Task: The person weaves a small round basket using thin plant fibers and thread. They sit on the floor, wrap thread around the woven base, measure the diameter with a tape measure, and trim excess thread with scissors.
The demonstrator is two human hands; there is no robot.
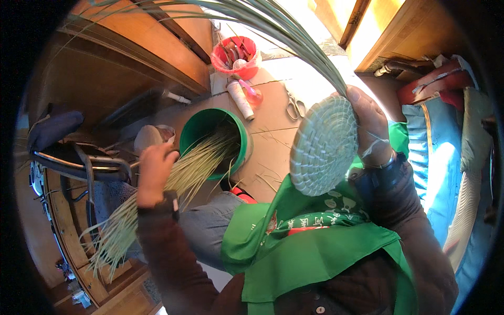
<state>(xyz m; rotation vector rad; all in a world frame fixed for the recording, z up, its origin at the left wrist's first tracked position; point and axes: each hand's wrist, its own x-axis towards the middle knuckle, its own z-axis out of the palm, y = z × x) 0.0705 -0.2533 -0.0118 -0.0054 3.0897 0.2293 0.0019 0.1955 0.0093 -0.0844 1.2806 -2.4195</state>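
Observation:
My right hand (pixel 368 122) grips a round coiled-grass mat (pixel 325 147) by its right edge, held upright above my lap. Pale stitches run in rings over its coils. A long bunch of green grass strands (pixel 311 47) rises from the same grip and arcs to the upper left. White thread (pixel 374 145) hangs loosely by that hand's wrist. My left hand (pixel 154 171) is blurred, with curled fingers, beside a bundle of dry grass (pixel 193 163); whether anything is in it is unclear. The bundle leans out of a green bucket (pixel 245 138) toward the lower left.
On the tiled floor are scissors (pixel 293 106), a cone of thread (pixel 240 99), a pink spray bottle (pixel 252 96) and a red lined bucket (pixel 236 59) holding items. A chair (pixel 84 163) stands left; blue padded fabric (pixel 439 157) lies right. A green apron (pixel 315 252) covers my lap.

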